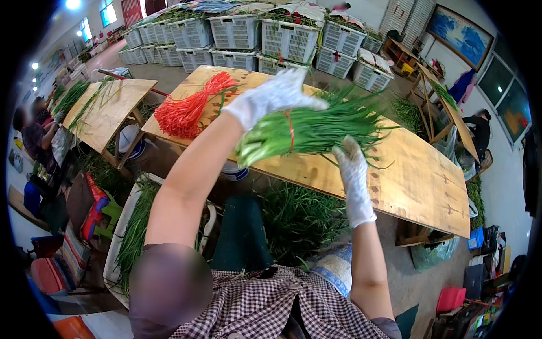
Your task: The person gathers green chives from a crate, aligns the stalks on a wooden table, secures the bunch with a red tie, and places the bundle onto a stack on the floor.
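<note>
Just above the far side of the green-leaf bundle (324,129), holding the white-gloved left hand (275,97) with fingers splayed, gripping nothing; at the bundle's near side, by the leaves, holding the gloved right hand (353,168), unable to tell whether touching or gripping. Seeing the bundle with long axis from pale stems at left to leaf tips at right, red band (291,131) closer to the left hand. Beneath the bundle, seeing the wooden table (415,175); left of it, red ties (189,108); farther beyond it, white crates (234,32).

Blurry left hand (272,98); cropped checked garment (248,308)
</note>
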The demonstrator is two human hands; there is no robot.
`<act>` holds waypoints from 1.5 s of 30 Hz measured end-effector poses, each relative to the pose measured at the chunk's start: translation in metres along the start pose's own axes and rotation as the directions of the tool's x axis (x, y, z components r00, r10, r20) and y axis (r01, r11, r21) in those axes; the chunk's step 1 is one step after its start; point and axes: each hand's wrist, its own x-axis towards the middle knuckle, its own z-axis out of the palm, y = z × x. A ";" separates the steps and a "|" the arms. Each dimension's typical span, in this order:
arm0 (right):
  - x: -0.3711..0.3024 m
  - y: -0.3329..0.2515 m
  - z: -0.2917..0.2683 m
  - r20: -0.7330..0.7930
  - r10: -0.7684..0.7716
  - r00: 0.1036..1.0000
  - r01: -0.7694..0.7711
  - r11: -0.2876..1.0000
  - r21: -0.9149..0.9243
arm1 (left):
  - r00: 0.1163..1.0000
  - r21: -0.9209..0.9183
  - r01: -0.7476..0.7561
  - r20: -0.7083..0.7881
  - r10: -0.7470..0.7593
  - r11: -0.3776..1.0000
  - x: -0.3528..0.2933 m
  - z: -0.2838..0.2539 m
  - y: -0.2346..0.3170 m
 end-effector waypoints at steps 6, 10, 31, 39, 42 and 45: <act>-0.035 0.011 0.062 0.152 -0.013 0.988 0.115 0.718 -0.687 | 0.911 0.463 0.107 0.308 -0.273 0.880 -0.044 0.027 -0.020; -0.023 0.013 0.103 0.116 -0.135 0.984 0.176 0.638 -0.750 | 0.903 0.455 0.139 0.307 -0.301 0.880 -0.047 0.043 -0.040; 0.056 -0.024 0.105 0.261 0.174 0.950 -0.229 0.953 0.198 | 0.978 0.794 0.207 -0.158 -0.134 0.571 -0.084 0.123 -0.027; 0.042 -0.001 0.073 0.461 0.138 0.877 -0.390 0.765 0.513 | 0.935 -0.322 -0.006 -0.337 -0.109 0.947 -0.107 0.000 -0.053; 0.046 -0.001 0.073 0.473 0.158 0.867 -0.401 0.785 0.473 | 0.921 -0.228 0.074 -0.359 -0.155 0.971 -0.097 -0.014 -0.070; 0.039 -0.011 0.072 0.416 0.170 0.893 -0.351 0.841 0.411 | 0.983 0.169 0.171 0.032 -0.179 0.971 -0.080 -0.004 -0.015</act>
